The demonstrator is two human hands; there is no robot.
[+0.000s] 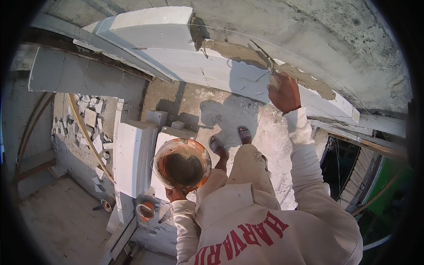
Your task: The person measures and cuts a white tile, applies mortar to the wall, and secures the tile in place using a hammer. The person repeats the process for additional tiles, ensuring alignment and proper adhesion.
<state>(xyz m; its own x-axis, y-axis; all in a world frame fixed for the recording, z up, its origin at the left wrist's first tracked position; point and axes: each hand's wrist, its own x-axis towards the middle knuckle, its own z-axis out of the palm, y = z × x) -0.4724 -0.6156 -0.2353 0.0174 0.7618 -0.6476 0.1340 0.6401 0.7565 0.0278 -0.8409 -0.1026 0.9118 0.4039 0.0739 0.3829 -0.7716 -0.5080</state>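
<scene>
My right hand point(283, 92) is closed on the handle of a trowel point(264, 56), whose blade is at the mortar strip point(309, 81) along the top of a white block wall point(185, 66). My left hand point(176, 192) grips an orange bucket point(201, 154) at its lower left side. Grey mortar point(182, 168) lies inside the bucket. More mortar point(229, 49) spreads along the wall left of the trowel. A thin line runs above the wall. My feet stand in sandals on the dusty floor point(247, 115) below the wall.
Stacked white blocks point(132, 159) stand left of my legs. A smaller orange bucket point(148, 207) sits at lower left. Broken block rubble point(90, 116) lies beyond a leaning wooden strip point(79, 128). At the right is a dark drop beside corrugated sheeting point(351, 185).
</scene>
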